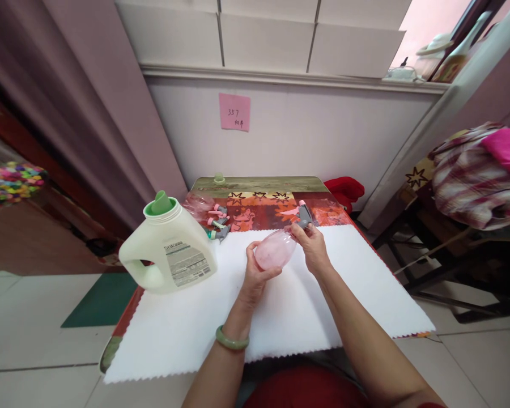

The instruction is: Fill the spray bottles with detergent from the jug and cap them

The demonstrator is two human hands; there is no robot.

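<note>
My left hand [255, 276] is wrapped round the body of a translucent pink spray bottle [275, 250], which tilts with its neck toward my right. The fingers of my right hand [315, 250] pinch the grey collar at the neck. Just above them is a grey spray head [305, 213] with a pink nozzle pointing left. Whether its threads are fully seated is hidden by my fingers. Left of the bottle stands a large pale detergent jug [153, 249] with its green pouring spout uncovered. Several loose spray heads [219, 222] lie behind the jug.
A white scalloped cloth [297, 320] covers the near part of the table, over a red patterned cover [263, 212]. Clear plastic wrap [200, 203] and a small pale green cap [219, 179] lie toward the back. Clothes [471, 175] are piled at the right.
</note>
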